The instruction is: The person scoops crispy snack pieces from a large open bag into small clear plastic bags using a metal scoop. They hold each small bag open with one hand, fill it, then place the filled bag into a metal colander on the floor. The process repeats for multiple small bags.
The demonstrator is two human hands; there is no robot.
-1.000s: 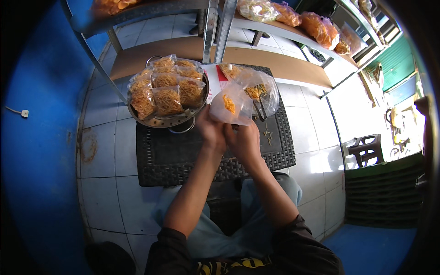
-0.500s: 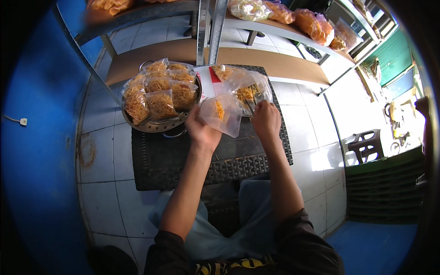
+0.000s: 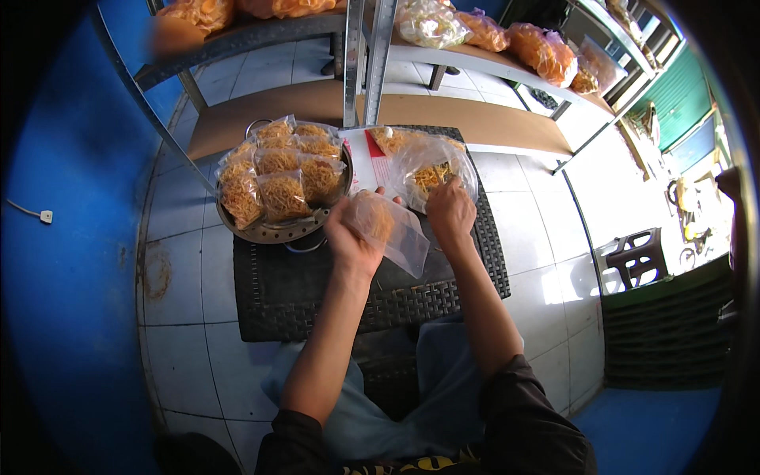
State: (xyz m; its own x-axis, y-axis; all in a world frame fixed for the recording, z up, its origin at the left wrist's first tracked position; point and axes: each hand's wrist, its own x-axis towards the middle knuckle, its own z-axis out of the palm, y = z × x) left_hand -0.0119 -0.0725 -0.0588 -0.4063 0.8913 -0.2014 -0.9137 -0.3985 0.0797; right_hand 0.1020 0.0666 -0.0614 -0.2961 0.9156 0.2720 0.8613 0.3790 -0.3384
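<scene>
My left hand (image 3: 354, 236) is closed around a small clear plastic bag (image 3: 405, 242) partly filled with crisp orange-yellow shreds. Its loose end hangs toward me over the table. To the right, my right hand (image 3: 453, 210) reaches over a larger clear bag (image 3: 405, 170), which lies spread on the table with loose shreds (image 3: 431, 177) inside. The fingers are closed on a thin metal utensil, mostly hidden now, like tongs. Left of my hands stands a round metal strainer pan (image 3: 277, 232), piled with several filled small bags (image 3: 285, 198).
Everything rests on a dark woven table (image 3: 380, 297). Behind the pan lies a white and red sheet (image 3: 364, 157). Metal shelving (image 3: 261, 99) rises beyond, with bags of orange snacks (image 3: 542, 54) on it. A brown plastic chair (image 3: 636, 257) stands at the right.
The small bag has tilted, its loose end swinging down and right, and its shreds now show as a larger clump. My right hand has shifted slightly left and down; the utensil is less visible.
</scene>
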